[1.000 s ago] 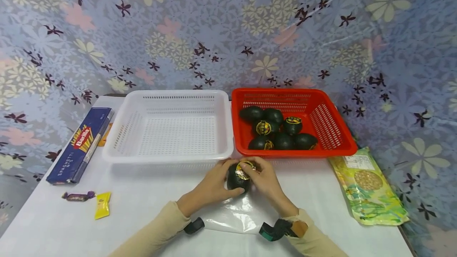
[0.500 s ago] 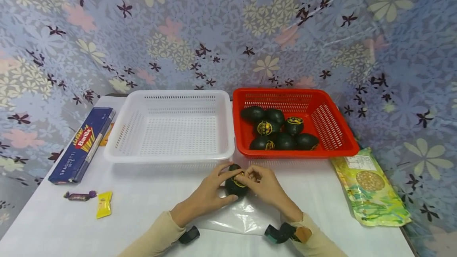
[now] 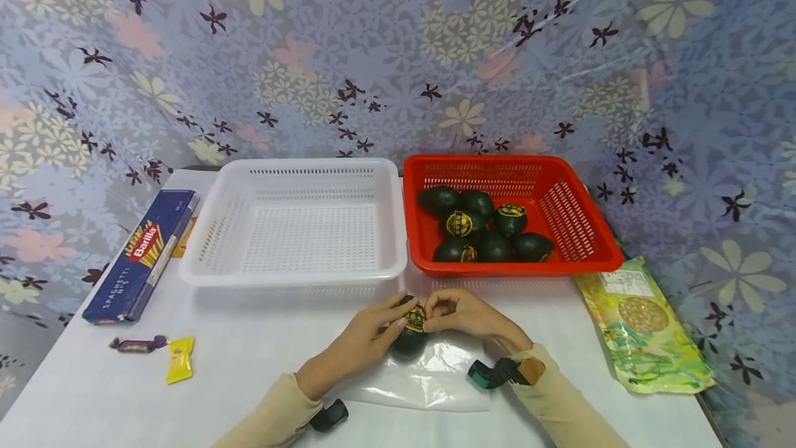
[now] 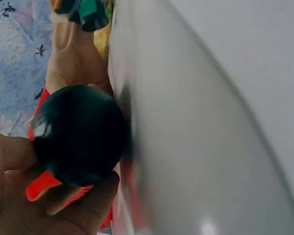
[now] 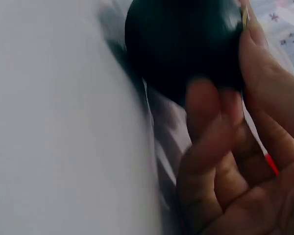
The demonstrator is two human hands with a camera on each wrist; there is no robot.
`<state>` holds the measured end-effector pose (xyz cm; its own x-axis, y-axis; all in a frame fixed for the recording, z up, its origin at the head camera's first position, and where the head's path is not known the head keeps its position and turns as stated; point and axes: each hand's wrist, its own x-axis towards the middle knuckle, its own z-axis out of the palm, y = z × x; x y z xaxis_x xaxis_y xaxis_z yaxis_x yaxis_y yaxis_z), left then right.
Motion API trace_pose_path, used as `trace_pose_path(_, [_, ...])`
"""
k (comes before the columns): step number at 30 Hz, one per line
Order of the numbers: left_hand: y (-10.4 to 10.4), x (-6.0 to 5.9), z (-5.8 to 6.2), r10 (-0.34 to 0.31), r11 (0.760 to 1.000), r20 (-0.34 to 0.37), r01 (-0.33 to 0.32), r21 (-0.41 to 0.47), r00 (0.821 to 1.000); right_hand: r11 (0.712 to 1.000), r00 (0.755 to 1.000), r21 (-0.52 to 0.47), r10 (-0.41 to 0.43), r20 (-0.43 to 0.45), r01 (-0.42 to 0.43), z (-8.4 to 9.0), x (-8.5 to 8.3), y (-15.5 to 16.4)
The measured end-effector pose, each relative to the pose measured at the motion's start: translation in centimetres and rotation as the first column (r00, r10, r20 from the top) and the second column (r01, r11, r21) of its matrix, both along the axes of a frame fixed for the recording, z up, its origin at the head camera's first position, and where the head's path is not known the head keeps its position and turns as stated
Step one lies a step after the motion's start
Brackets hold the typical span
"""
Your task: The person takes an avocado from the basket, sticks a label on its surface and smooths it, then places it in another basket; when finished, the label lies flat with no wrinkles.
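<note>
A dark green avocado (image 3: 409, 346) stands over a clear plastic sheet or bag (image 3: 429, 389) on the white table. My left hand (image 3: 357, 348) grips it from the left, thumb and fingers curled about its side. On the avocado's upper face is a black and gold sticker (image 3: 414, 319). My right hand (image 3: 465, 313) pinches at the sticker's right edge with thumb and forefinger. In the right wrist view, the other fingers (image 5: 203, 152) curl beneath the avocado (image 5: 181, 44). The left wrist view shows the avocado's (image 4: 81, 137) smooth underside; its sticker is hidden there.
Behind the hands stand a white basket (image 3: 205, 254) and a red basket (image 3: 584, 227) with several stickered avocados (image 3: 494, 246). At left lie a spaghetti box (image 3: 139, 258), a purple candy (image 3: 138, 345) and a yellow one (image 3: 180, 359). A green-yellow food bag (image 3: 647, 327) lies at right.
Both hands and the avocado have shifted slightly toward me. My right fingers have moved from the sticker's top to its right edge. The left thumb has slid up toward the sticker.
</note>
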<state>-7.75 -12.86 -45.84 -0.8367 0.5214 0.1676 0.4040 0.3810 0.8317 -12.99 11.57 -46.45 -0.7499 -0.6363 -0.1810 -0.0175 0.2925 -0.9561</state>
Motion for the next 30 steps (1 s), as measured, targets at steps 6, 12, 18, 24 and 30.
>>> trace_pose_path(6, [0.0,0.1,0.0,-0.034,0.999,0.011,0.035,-0.037,0.999,0.999,1.000,0.043,-0.001,-0.025,0.002,0.0,-0.1,-0.2])
trace_pose_path(12, [0.2,0.4,0.2,0.013,0.998,0.003,-0.013,-0.057,1.000,0.983,0.982,0.181,0.005,-0.190,0.030,1.4,0.8,-0.1])
trace_pose_path(18, [0.5,-0.1,1.3,-0.024,1.000,0.190,0.021,0.022,0.981,0.943,0.934,0.290,-0.050,-0.354,0.161,6.4,2.5,3.0])
trace_pose_path(24, [0.3,-0.5,2.2,-0.093,0.995,0.335,0.077,0.060,0.938,0.903,0.900,0.321,-0.136,-0.415,0.284,9.3,4.0,7.0])
trace_pose_path(30, [0.7,-0.1,3.2,-0.094,0.995,0.313,0.080,0.058,0.945,0.882,0.894,0.343,-0.166,-0.415,0.323,9.6,4.9,8.9])
